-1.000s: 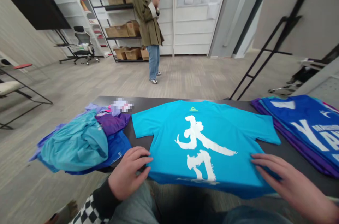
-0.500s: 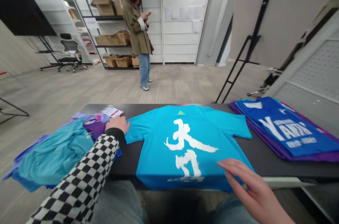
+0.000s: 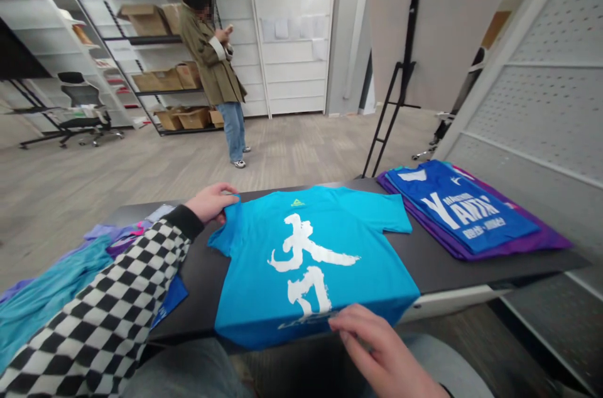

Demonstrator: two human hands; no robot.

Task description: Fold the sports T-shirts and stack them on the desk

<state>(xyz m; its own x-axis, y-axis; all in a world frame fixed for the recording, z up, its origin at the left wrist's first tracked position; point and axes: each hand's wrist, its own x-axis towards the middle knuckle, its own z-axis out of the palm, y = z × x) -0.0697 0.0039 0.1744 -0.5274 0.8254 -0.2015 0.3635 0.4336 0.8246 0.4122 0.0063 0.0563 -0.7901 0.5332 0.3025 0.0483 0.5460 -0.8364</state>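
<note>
Turquoise T-shirt spread out in front of us, lying on the dark table with its lower end draping over our edge. Next size down, we've got a messy pile of clothes off to our left and a flat stack of jerseys on the right side, blue one on top. Our left hand has the sleeve on our left pinched, and that bit's kinda bunched up. Our right hand is by the shirt's lower end, fingers close together; honestly we can't tell if it's gripping cloth. Smaller stuff: white brush-style lettering down the middle, plus a tiny green logo near the collar.
</note>
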